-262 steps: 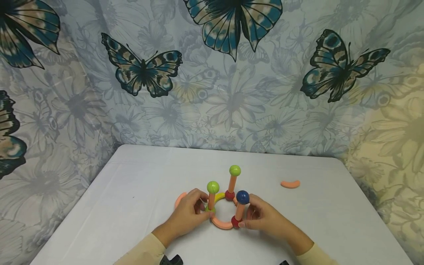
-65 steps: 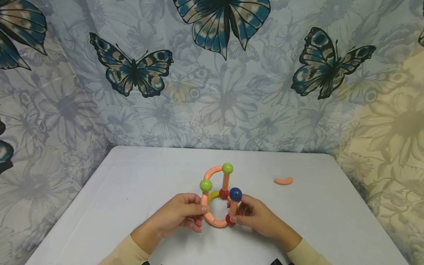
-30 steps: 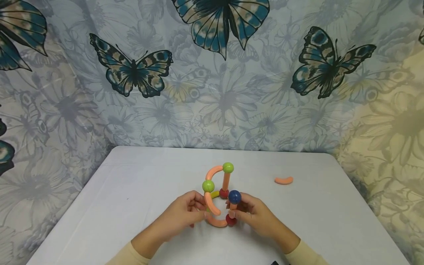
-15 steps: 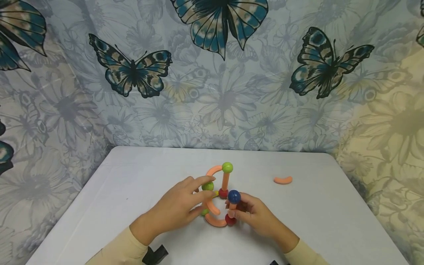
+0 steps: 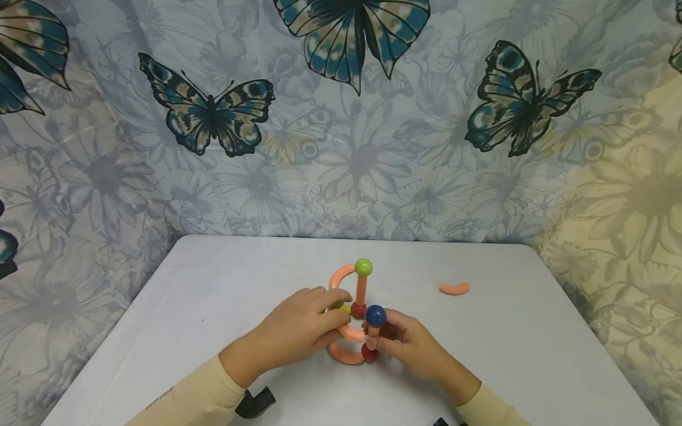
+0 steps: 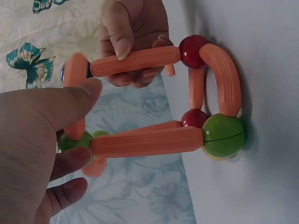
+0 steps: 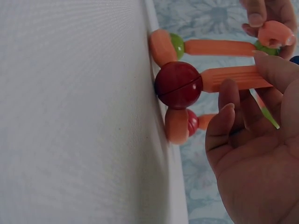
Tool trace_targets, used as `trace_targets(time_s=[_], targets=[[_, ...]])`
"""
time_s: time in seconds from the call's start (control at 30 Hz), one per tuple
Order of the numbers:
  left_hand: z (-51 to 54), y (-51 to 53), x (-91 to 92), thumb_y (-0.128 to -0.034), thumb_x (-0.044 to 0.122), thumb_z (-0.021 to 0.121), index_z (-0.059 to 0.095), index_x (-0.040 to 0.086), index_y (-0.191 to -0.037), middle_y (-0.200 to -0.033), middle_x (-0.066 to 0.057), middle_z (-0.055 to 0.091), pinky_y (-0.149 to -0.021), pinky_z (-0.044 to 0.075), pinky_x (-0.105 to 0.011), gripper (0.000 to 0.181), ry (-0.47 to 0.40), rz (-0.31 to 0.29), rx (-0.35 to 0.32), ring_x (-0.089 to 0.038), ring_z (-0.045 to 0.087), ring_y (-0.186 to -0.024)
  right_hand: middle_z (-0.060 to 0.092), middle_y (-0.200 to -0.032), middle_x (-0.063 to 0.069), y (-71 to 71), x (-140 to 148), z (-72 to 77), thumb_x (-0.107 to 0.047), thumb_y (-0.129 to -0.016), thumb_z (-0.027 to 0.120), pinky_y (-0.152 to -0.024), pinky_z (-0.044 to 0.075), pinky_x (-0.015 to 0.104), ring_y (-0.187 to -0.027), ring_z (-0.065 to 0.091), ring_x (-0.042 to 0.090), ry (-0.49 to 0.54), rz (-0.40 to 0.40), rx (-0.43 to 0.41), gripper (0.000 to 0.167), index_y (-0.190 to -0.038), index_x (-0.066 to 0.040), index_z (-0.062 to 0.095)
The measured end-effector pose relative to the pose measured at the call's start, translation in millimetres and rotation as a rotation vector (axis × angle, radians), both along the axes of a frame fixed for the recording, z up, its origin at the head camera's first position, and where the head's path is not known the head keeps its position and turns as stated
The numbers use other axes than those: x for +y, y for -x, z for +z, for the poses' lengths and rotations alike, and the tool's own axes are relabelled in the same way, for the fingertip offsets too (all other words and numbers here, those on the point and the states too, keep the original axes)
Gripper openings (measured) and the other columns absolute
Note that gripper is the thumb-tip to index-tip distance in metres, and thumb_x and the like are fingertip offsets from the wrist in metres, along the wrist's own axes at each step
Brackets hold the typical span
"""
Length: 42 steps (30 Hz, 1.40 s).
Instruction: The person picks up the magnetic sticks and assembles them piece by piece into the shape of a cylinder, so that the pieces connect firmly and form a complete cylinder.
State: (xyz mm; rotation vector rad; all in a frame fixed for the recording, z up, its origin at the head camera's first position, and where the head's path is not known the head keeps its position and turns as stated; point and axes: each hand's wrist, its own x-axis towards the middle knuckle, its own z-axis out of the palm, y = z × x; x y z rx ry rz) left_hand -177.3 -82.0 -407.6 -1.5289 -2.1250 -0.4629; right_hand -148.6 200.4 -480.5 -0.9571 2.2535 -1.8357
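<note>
A toy frame of orange rods and coloured balls stands on the table. My left hand (image 5: 298, 322) reaches over its left side and pinches a curved orange rod (image 6: 75, 67), fingers by the upper green ball (image 6: 74, 142). That rod extends towards the blue ball (image 5: 376, 316); in the left wrist view its far end overlaps the ball, and I cannot tell whether they touch. With thumb and fingers, my right hand (image 5: 410, 343) grips the upright straight rod (image 6: 135, 60) beneath the blue ball. A red ball (image 7: 178, 85) forms that upright's foot.
A loose curved orange rod (image 5: 454, 289) lies on the white table (image 5: 522, 355), right of the frame. Another green ball (image 5: 364, 267) tops the rear upright. Butterfly-patterned cloth (image 5: 373, 177) hangs behind the table. Black wrist gear (image 5: 256, 403) shows below the left sleeve.
My left hand has moved from low on the frame's left side up over the upper green ball. The curved rod's free end has swung rightward, towards the blue ball. My right hand keeps its grip.
</note>
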Motion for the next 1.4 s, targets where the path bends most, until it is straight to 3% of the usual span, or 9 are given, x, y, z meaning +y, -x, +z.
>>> trace_targets(time_s=[0.1, 0.27, 0.43, 0.6, 0.73, 0.83, 1.03, 1.27, 1.4], targets=[[0.7, 1.0, 0.5, -0.0916, 0.026, 0.091, 0.071, 0.015, -0.104, -0.118, 0.001, 0.066, -0.071, 0.049, -0.023, 0.026, -0.041, -0.014, -0.029, -0.013, 0.059, -0.085, 0.073, -0.119, 0.014, -0.7, 0, 0.8, 0.0, -0.105, 0.071, -0.085, 0.061, 0.035, -0.096, 0.071, 0.03, -0.016, -0.005, 0.001, 0.023, -0.128, -0.002, 0.07], [0.8, 0.9, 2.6, -0.0869, 0.02, 0.096, 0.072, 0.013, -0.106, -0.118, -0.002, 0.067, -0.078, 0.055, -0.024, 0.031, -0.08, -0.022, -0.08, -0.013, 0.065, -0.089, 0.072, -0.115, 0.019, -1.1, 1, 0.5, 0.001, -0.104, 0.071, -0.082, 0.06, 0.033, -0.093, 0.07, 0.028, -0.019, -0.003, 0.016, 0.031, -0.135, 0.001, 0.067], [1.6, 2.4, 3.0, -0.0873, 0.024, 0.096, 0.073, 0.014, -0.109, -0.13, -0.007, 0.067, -0.08, 0.058, -0.024, 0.033, -0.054, 0.014, -0.125, -0.014, 0.071, -0.092, 0.073, -0.113, 0.015, -0.1, 1, 0.1, 0.0, -0.105, 0.071, -0.085, 0.061, 0.035, -0.095, 0.071, 0.026, -0.016, 0.0, 0.012, 0.019, -0.124, -0.004, 0.07], [6.9, 2.7, 1.6, -0.0884, 0.017, 0.094, 0.077, 0.016, -0.113, -0.129, -0.004, 0.064, -0.077, 0.054, -0.022, 0.03, 0.029, 0.04, -0.155, -0.011, 0.064, -0.086, 0.074, -0.116, 0.012, 0.6, -1, 0.2, -0.003, -0.105, 0.072, -0.086, 0.061, 0.036, -0.098, 0.071, 0.027, -0.031, -0.015, -0.02, 0.009, -0.114, -0.006, 0.071], [11.0, -0.1, 2.1, -0.0863, 0.009, 0.091, 0.078, 0.015, -0.119, -0.13, -0.005, 0.059, -0.07, 0.051, -0.023, 0.035, 0.146, 0.084, -0.097, -0.012, 0.057, -0.082, 0.073, -0.116, 0.013, 0.4, -1, 0.1, -0.005, -0.105, 0.072, -0.086, 0.061, 0.037, -0.097, 0.07, 0.027, -0.039, -0.019, -0.036, 0.009, -0.114, -0.004, 0.072], [12.1, -1.4, 4.0, -0.0865, 0.013, 0.095, 0.079, 0.015, -0.113, -0.129, -0.005, 0.057, -0.063, 0.046, -0.023, 0.031, 0.198, 0.118, -0.018, -0.013, 0.054, -0.078, 0.073, -0.115, 0.014, 0.1, -1, -0.2, -0.004, -0.105, 0.072, -0.086, 0.061, 0.036, -0.097, 0.07, 0.027, -0.032, -0.019, -0.031, 0.009, -0.114, -0.004, 0.071], [10.6, 0.0, 5.6, -0.0852, 0.016, 0.097, 0.072, 0.015, -0.094, -0.11, -0.001, 0.056, -0.054, 0.036, -0.019, 0.026, 0.152, 0.14, 0.051, -0.011, 0.044, -0.066, 0.072, -0.113, 0.021, 0.2, -1, -0.3, -0.002, -0.105, 0.071, -0.085, 0.061, 0.037, -0.096, 0.071, 0.028, -0.009, 0.007, -0.013, 0.008, -0.108, -0.009, 0.07], [10.1, -0.3, 7.5, -0.0826, 0.013, 0.097, 0.074, 0.016, -0.101, -0.105, 0.001, 0.057, -0.05, 0.034, -0.019, 0.03, 0.179, 0.175, 0.102, -0.012, 0.043, -0.064, 0.072, -0.113, 0.018, -0.4, -1, -0.1, -0.002, -0.104, 0.072, -0.084, 0.061, 0.036, -0.095, 0.07, 0.027, -0.019, -0.007, -0.009, 0.009, -0.112, -0.007, 0.071], [8.4, -0.4, 9.2, -0.0836, 0.012, 0.096, 0.075, 0.016, -0.094, -0.104, 0.0, 0.056, -0.048, 0.03, -0.018, 0.024, 0.179, 0.201, 0.128, -0.012, 0.04, -0.062, 0.072, -0.113, 0.019, -0.5, -1, 0.5, -0.002, -0.105, 0.072, -0.085, 0.061, 0.036, -0.095, 0.07, 0.027, -0.018, -0.006, -0.01, 0.01, -0.113, -0.006, 0.071]])
